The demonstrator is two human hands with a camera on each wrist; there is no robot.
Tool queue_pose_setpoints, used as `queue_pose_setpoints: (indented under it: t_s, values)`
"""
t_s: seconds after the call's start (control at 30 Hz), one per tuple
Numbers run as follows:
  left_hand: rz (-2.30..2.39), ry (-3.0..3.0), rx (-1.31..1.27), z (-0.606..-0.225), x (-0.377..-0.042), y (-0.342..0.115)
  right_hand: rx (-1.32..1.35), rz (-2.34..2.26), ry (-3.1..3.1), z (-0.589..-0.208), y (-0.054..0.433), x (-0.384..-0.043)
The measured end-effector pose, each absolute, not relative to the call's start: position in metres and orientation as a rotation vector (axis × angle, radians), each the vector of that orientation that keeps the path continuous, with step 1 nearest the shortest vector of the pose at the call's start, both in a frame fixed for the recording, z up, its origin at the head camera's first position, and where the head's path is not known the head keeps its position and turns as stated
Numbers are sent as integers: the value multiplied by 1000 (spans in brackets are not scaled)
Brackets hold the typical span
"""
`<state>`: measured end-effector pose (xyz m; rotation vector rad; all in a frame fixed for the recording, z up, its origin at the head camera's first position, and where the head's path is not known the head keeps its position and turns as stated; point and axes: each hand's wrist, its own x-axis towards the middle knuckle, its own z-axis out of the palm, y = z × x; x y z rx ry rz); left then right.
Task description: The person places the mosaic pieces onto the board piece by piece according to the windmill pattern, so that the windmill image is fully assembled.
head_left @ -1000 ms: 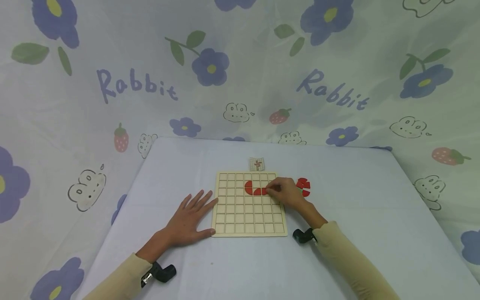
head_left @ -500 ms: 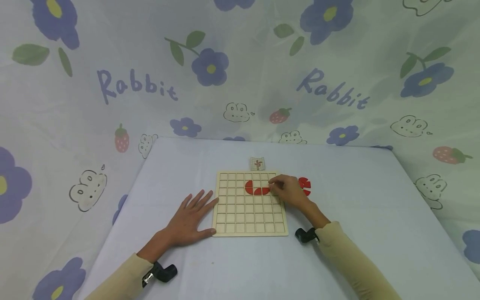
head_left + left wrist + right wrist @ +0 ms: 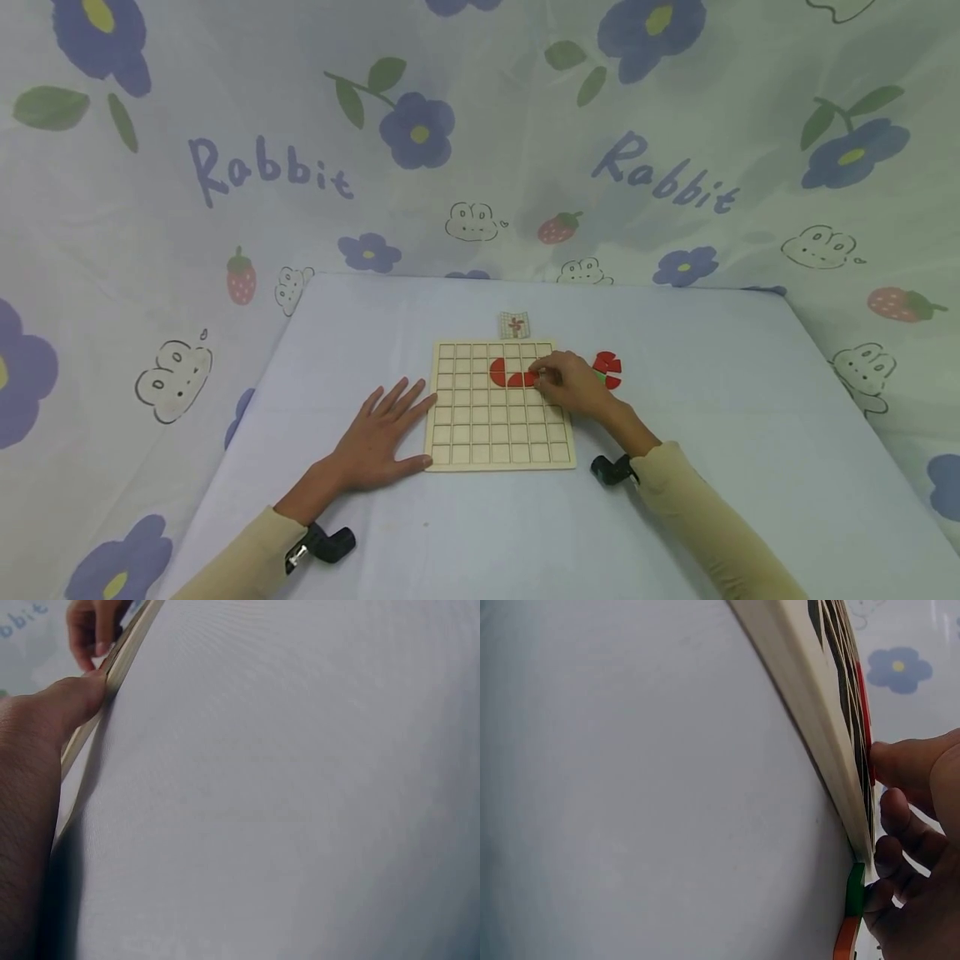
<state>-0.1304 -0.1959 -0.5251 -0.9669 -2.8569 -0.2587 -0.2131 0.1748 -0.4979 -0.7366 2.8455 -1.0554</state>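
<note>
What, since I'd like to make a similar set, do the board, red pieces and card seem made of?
Board: probably wood or plywood, matte; pale tan, with a thick cream edge in the right wrist view.
Red pieces: painted wood or plastic, I can't tell which; smooth-looking, even colour.
Card: likely paper or thin card; its outline looks slightly curved. Finish unclear.

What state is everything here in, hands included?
Square pale wooden grid board: lying flat, most cells bare.
Flat red pieces on the board: lying in cells, partly covered.
Loose flat red pieces: clustered right of the board.
Small flat green piece: loose, partly hidden.
Small patterned card: printed side up, beyond the board.
Left-hand grip: spread, thumb touching board edge.
Right-hand grip: curled, seemingly touching a red piece; pinching unclear.
</note>
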Motion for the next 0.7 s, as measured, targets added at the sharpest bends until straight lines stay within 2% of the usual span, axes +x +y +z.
queue_pose_setpoints:
  t_s: [0.4, 0.7]
  values:
    - [-284, -2849, -973, -527, -130, -196, -626, -1127, 3010, -496, 185, -218]
    - [-286, -2833, -980, -528, -132, -197, -834, -1052, 2898, -503, 179, -220]
